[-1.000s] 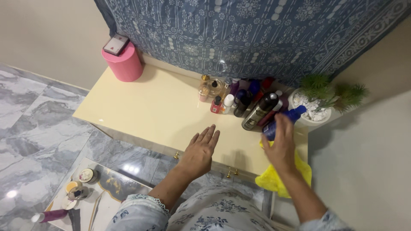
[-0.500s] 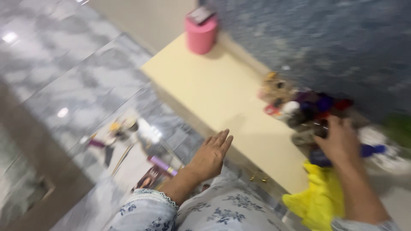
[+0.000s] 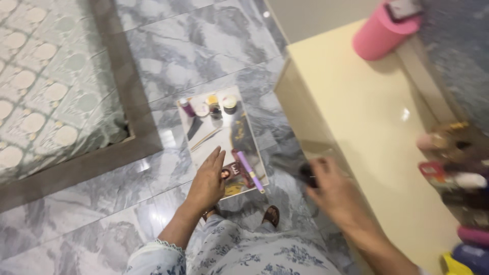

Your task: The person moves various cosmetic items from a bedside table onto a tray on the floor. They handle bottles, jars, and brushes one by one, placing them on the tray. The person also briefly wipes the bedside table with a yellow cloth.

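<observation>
My left hand [image 3: 206, 179] hangs open, fingers together and flat, above a mirrored tray [image 3: 204, 145] that lies on the marble floor. On the tray are small jars, a purple tube and a few flat packets. My right hand [image 3: 333, 193] is blurred beside the front edge of the cream dresser top [image 3: 356, 117]. Its fingers are closed around a small dark object [image 3: 307, 175] with a round black end. I cannot make out more of that object.
A cluster of bottles [image 3: 458, 175] stands at the right end of the dresser, and a pink cylinder box [image 3: 382, 33] at the far end. A patterned bed [image 3: 46, 71] with a grey border fills the left. A yellow cloth [image 3: 451, 265] shows at the bottom right.
The view has swung left and down from the dresser to the floor tray. My right hand has left the bottle cluster with a dark object in it. My left hand has moved off the dresser to over the tray.
</observation>
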